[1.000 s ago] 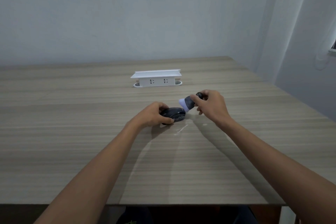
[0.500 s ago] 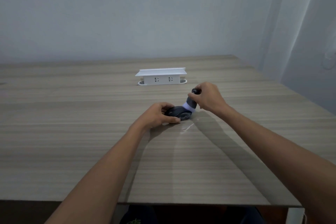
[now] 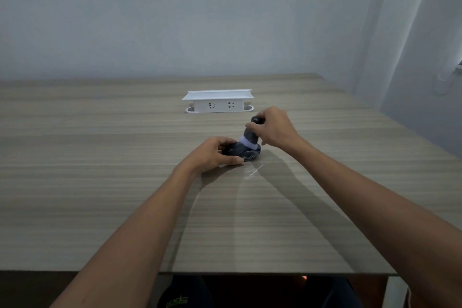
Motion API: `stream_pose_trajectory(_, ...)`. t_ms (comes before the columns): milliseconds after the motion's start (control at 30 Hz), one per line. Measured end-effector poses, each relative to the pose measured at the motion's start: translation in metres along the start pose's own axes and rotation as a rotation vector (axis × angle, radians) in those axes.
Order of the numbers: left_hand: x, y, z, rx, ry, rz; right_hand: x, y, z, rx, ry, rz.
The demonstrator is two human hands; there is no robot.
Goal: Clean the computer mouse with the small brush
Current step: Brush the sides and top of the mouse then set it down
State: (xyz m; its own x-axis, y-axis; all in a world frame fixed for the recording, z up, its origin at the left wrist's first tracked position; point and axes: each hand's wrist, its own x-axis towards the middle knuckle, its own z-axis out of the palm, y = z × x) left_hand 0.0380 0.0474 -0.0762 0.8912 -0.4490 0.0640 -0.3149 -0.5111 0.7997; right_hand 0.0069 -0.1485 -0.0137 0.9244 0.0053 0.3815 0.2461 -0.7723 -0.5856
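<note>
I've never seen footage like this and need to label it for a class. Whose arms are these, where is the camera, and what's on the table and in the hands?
There is no machine here: a person works with two bare hands, and the one camera sits on their head, looking forward and down. That is why both forearms reach in from the bottom edge. The left hand steadies a dark computer mouse on the wooden table. The right hand grips a small brush upright, its pale bristle end down on top of the mouse. Farther back on the table stands a white socket box, touched by nothing.
</note>
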Motion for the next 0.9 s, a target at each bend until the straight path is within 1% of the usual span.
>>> stream_pose_trajectory(100,-0.001,-0.003,0.002,-0.017,0.018,0.031,-0.003,-0.003,0.002,0.021,0.012,-0.029)
stream_pose_trajectory(267,-0.005,-0.008,0.008,-0.049,0.076,0.051,-0.007,0.021,-0.005,0.006,0.057,0.061)
stream_pose_trajectory(400,-0.008,-0.005,0.009,-0.021,0.085,0.08,-0.016,0.026,-0.003,0.138,0.117,0.045)
stream_pose_trajectory(467,-0.009,-0.004,0.009,-0.013,0.087,0.099,-0.019,0.021,0.001,0.196,0.117,0.017)
stream_pose_trajectory(533,-0.01,-0.002,0.011,-0.007,0.09,0.111,-0.022,0.019,0.005,0.197,0.105,0.009)
stream_pose_trajectory(733,-0.011,-0.005,0.014,-0.034,0.117,0.125,-0.031,0.038,0.001,0.243,0.165,0.122)
stream_pose_trajectory(800,-0.01,-0.004,0.014,-0.018,0.112,0.126,-0.036,0.04,0.004,0.267,0.158,0.145)
stream_pose_trajectory(900,-0.007,-0.005,0.015,-0.023,0.149,0.114,-0.041,0.036,0.007,0.293,0.115,0.122)
